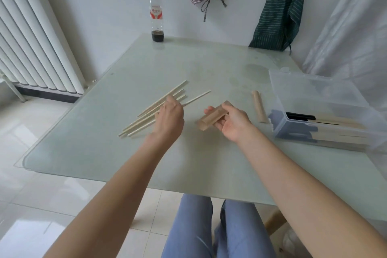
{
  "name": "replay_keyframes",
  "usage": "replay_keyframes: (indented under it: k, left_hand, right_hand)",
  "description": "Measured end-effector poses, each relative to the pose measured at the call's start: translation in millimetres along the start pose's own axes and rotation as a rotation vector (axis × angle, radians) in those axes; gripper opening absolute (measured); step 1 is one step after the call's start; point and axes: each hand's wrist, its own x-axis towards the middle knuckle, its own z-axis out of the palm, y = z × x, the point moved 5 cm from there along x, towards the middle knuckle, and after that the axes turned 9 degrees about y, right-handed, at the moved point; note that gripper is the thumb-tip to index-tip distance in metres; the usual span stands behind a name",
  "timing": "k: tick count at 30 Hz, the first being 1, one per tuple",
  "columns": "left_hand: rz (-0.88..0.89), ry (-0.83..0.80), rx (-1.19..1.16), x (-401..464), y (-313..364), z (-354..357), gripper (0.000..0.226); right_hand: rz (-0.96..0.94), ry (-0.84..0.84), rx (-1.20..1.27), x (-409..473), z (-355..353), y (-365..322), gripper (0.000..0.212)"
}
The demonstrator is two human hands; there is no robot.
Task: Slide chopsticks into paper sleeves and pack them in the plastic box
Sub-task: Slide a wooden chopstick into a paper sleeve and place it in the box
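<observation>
right hand (232, 121) grips an empty brown paper sleeve (211, 118) just above the table (125, 153), while the left hand (169, 117) curls down over the loose chopsticks (155, 109) spread to its left, fingers touching them; whether it has pinched one yet i cannot tell. several bare sticks are left to wrap, and one more sleeve (259, 107) lies between the hands and the clear plastic box (314, 94). that box, at the right edge, already holds some sleeved pairs lying flat. so the job looks partly done, with roughly a handful of sticks to go.
</observation>
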Motion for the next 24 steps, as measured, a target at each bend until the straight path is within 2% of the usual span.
replay_keyframes:
  k: [1,4,8,13,24]
  left_hand:
    - [0.041,0.021,-0.072,2.1,5.2,-2.5,0.027]
    - [0.119,0.046,-0.174,8.5,17.4,-5.5,0.039]
    - [0.189,0.072,-0.213,11.6,24.0,-1.2,0.026]
    - [0.212,0.117,-0.163,-0.5,31.0,-7.1,0.028]
    - [0.104,0.007,-0.102,-14.5,38.5,-11.8,0.030]
  right_hand:
    - [0.004,-0.013,0.039,0.7,-1.1,-1.3,0.006]
    - [-0.034,-0.031,0.105,3.2,-5.1,-4.9,0.016]
    - [-0.134,0.021,0.134,5.9,-9.9,-16.6,0.013]
    - [-0.235,0.120,0.123,3.6,-22.2,-32.7,0.016]
    - [-0.245,0.026,0.328,-2.5,-24.1,-40.1,0.028]
